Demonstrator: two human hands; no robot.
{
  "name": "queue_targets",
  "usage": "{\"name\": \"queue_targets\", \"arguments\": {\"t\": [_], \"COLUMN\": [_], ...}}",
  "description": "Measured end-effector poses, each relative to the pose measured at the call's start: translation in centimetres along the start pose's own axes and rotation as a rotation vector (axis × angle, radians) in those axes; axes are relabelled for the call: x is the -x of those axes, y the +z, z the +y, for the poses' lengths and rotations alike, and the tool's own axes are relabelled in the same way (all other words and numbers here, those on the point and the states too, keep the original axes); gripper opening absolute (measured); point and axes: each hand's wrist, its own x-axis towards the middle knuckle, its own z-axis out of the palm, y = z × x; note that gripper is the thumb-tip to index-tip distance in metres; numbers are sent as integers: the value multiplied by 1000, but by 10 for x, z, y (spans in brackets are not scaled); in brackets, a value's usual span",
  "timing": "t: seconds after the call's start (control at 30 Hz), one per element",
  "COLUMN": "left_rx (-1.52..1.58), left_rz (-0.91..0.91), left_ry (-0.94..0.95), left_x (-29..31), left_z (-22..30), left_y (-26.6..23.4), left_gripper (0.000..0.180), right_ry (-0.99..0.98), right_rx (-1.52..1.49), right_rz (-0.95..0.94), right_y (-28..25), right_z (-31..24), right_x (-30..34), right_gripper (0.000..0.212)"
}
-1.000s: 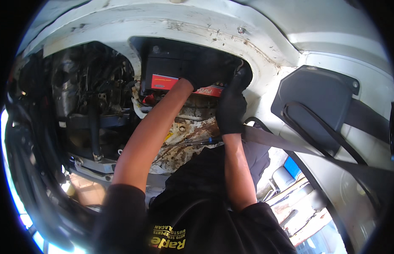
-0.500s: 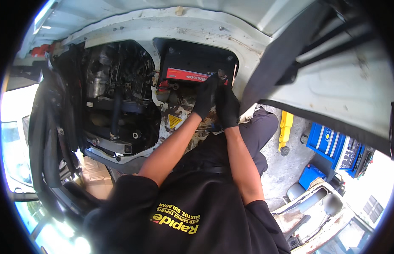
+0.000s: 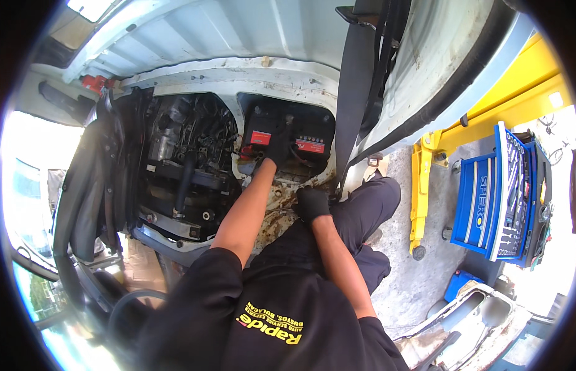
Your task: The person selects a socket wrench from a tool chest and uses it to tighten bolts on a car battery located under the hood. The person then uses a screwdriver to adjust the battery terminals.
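A black battery (image 3: 309, 122) with a red label sits in the right opening of the pale, rust-marked vehicle body. My left hand (image 3: 278, 147), in a black glove, reaches over its front, covering the middle of the label. Its fingers blend into the dark casing, so their grip is unclear. A small metal part (image 3: 290, 119) shows just beyond the fingertips. My right hand (image 3: 312, 204), also black-gloved, is curled closed near the scuffed panel edge beside my thigh. What it holds, if anything, is hidden. A dark cable (image 3: 300, 157) loops in front of the battery.
The engine (image 3: 189, 136) lies in the opening to the left. Black trim and hoses (image 3: 93, 185) hang farther left. A dark seat belt (image 3: 356, 86) hangs right of the battery. On the right stand a yellow lift arm (image 3: 420, 191) and a blue tool cabinet (image 3: 477, 201).
My hands were together at the battery's front; the right has drawn back toward my thigh while the left stays over the battery. The view has shifted, showing more of the right side.
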Motion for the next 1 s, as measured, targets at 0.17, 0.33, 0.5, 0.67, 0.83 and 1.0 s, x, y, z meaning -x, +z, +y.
{"name": "queue_targets", "arguments": {"t": [0.17,0.33,0.5,0.67,0.83,1.0], "left_rx": [-781,-905,-677,-832,-975,-864], "left_rz": [45,73,-185,-340,-403,-428], "left_ry": [558,128,-33,226,109,71], "left_x": [-22,-27,-25,-38,-34,-22], "left_z": [-5,17,32,15,29,52], "left_y": [24,32,28,-7,11,30], "left_gripper": [43,49,50,59,51,49], "right_ry": [-59,-136,-104,-52,-36,-25], "right_rx": [271,269,198,98,16,215], "right_rz": [-31,-78,-167,-145,-70,72], "right_y": [43,35,34,37,31,14], "right_z": [13,26,33,38,38,25], "right_x": [-7,-8,-7,-25,-21,-18], "right_gripper": [14,14,15,15,13,11]}}
